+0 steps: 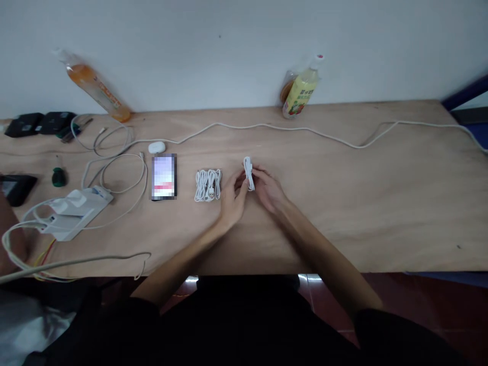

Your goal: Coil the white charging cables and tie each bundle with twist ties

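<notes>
Between my two hands is a bundled white USB cable [248, 174], folded into a narrow upright loop. My left hand [233, 199] grips its left side with thumb and fingers. From the right, my right hand [270, 190] holds the other side, its fingertips against the cable. Just left of my left hand, several more bundled white cables [208, 185] lie side by side on the wooden table [362, 203]; a metal USB plug shows on one of them.
Left of the bundles lie a phone [163, 177] and a white earbud case [156, 147]. Farther left are a power strip [78, 213], loose cords and a green screwdriver [58, 176]. An orange drink bottle [99, 91] and a yellow one [301, 94] stand by the wall. Another person's arm [11, 234] shows at the left edge.
</notes>
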Demonstrator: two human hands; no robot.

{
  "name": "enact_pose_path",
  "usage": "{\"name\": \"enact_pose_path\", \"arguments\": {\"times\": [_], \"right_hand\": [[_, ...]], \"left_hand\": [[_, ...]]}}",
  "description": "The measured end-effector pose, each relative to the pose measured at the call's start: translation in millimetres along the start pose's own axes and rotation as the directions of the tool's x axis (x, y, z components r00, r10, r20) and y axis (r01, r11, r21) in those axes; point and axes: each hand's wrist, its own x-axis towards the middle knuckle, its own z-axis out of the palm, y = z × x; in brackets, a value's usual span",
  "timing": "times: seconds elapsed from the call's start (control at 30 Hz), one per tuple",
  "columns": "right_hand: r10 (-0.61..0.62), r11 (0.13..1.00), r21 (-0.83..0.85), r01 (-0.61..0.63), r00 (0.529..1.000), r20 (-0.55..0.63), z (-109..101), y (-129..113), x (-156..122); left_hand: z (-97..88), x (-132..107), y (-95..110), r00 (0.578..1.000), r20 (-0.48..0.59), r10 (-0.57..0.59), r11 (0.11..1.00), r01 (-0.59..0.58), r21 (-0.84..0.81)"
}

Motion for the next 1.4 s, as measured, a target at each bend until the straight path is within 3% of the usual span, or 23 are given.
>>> {"name": "enact_pose_path", "arguments": {"times": [0.47, 0.77, 1.4], "right_hand": [[-0.099, 0.994, 0.044, 0.099, 0.995, 0.004, -9.3, 12.3, 1.6], [-0.163, 0.987, 0.005, 0.163, 0.984, 0.078, -10.5, 11.7, 0.8], [-0.180, 0.981, -0.053, 0.188, 0.974, 0.137, -10.7, 13.6, -1.6]], "left_hand": [[-13.1, 10.6, -4.1, 0.980, 0.126, -0.154, 0.947, 0.183, -0.263], [-16.1, 15.4, 2.1, 0.964, 0.207, -0.165, 0.879, 0.239, -0.413], [-15.2, 13.5, 3.6, 0.948, 0.210, -0.240, 0.780, 0.317, -0.540]]}}
